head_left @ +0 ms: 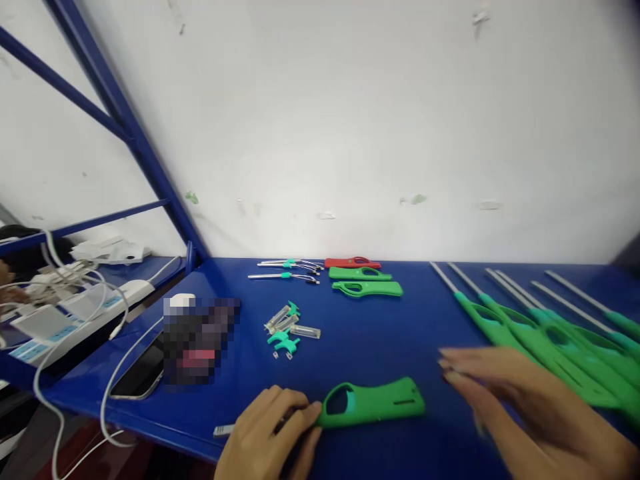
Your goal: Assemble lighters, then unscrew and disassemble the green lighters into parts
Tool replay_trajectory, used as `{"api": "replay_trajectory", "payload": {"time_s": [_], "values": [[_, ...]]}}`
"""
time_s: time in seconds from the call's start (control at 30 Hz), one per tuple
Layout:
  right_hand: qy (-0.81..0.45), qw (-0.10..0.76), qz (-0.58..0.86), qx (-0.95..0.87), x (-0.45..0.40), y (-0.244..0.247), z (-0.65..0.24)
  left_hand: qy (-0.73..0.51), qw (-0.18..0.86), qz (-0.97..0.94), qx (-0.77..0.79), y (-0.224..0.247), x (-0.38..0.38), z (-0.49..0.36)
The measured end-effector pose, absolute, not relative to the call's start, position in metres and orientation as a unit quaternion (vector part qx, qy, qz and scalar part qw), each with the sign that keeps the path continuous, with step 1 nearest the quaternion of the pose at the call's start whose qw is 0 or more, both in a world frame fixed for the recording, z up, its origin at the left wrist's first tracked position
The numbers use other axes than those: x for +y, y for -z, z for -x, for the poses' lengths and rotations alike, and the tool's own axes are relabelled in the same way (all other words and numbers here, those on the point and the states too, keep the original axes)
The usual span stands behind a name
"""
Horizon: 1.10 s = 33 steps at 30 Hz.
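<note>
My left hand (273, 433) grips a green utility lighter (375, 403) by its nozzle end, near the table's front edge. The handle, with its finger loop and slot, points right. A metal nozzle tip (223, 431) sticks out past the other side of that hand. To the right of the lighter my right hand (520, 407) hovers, somewhat blurred. Its thumb and fingertips are brought together; whatever they pinch, if anything, is too small and dark to tell. Close beyond lie small clear fuel tanks (305, 331) and turquoise triggers (287, 343).
Finished-looking green lighters (550, 347) with long nozzles lie at right. At the back are red (353, 263) and green handle shells (367, 289) beside wired metal nozzles (285, 275). A phone (140, 373), white cables and a power strip (85, 327) occupy the left, by a blue frame (130, 133).
</note>
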State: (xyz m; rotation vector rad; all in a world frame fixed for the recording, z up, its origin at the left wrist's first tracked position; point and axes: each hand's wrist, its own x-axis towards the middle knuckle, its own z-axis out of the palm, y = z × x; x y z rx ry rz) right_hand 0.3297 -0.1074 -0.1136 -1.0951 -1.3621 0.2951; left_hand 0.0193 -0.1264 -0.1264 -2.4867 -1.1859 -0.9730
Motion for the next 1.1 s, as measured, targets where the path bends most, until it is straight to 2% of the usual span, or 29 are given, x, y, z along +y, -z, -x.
{"api": "replay_trajectory", "payload": {"time_s": [0.1,0.23,0.4,0.63,0.8,1.1], "values": [[-0.211,0.562,0.482,-0.639,-0.096,0.076,-0.331,0.330,0.097,0.848,-0.404,0.123,-0.128,-0.021],[-0.232,0.535,0.473,-0.660,-0.087,0.053,-0.330,0.290,0.074,0.840,-0.453,0.120,-0.134,-0.029],[-0.219,0.550,0.439,-0.676,-0.092,0.051,-0.324,0.201,0.022,0.834,-0.513,0.104,-0.138,-0.049],[-0.198,0.576,0.445,-0.657,-0.092,0.053,-0.331,0.077,-0.086,0.857,-0.503,0.062,-0.113,-0.079],[-0.204,0.564,0.443,-0.666,-0.092,0.052,-0.333,0.049,-0.116,0.847,-0.516,0.053,-0.099,-0.084],[-0.191,0.578,0.445,-0.657,-0.092,0.052,-0.331,0.058,-0.135,0.852,-0.502,0.065,-0.086,-0.076]]}}
